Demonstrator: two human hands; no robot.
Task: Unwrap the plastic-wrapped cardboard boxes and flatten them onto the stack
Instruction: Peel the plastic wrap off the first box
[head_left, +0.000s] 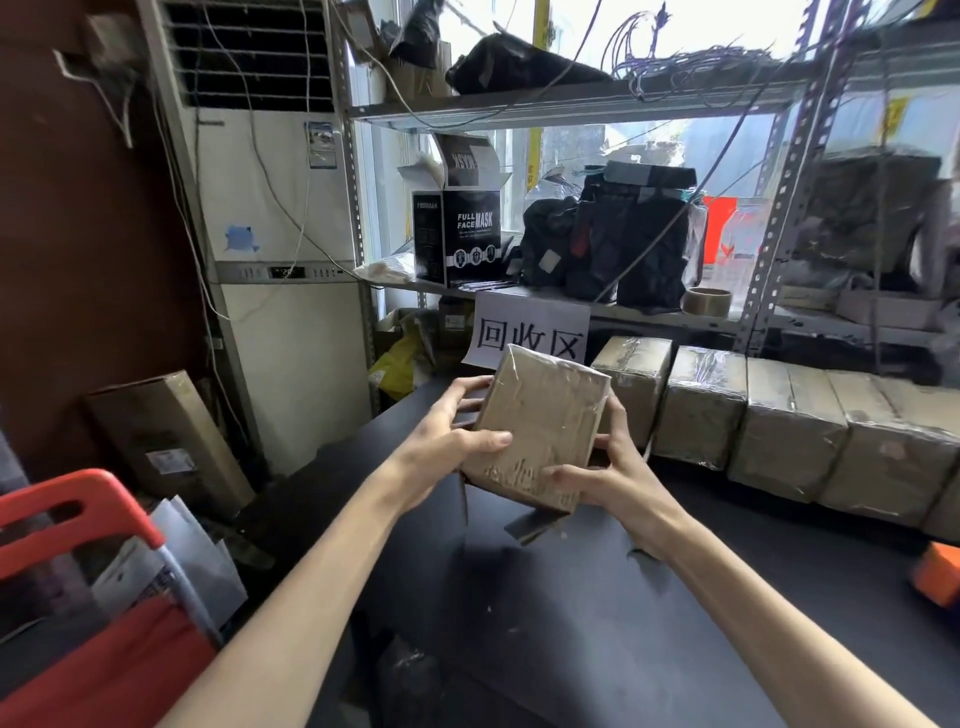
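held box (540, 426): underside hidden | orange object (939, 574): cut by right edge | sign (530, 332): lower edge behind box

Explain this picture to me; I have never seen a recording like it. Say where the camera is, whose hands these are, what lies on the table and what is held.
There is no machine here. A person wears one camera on the head, looking forward and down, so the two bare arms coming in from the bottom edge are their own. The left hand and the right hand both grip one cardboard box wrapped in clear plastic, held up above a dark table. On the table, to the right, stands a row of wrapped boxes. Behind them is a metal shelf with a paper sign.
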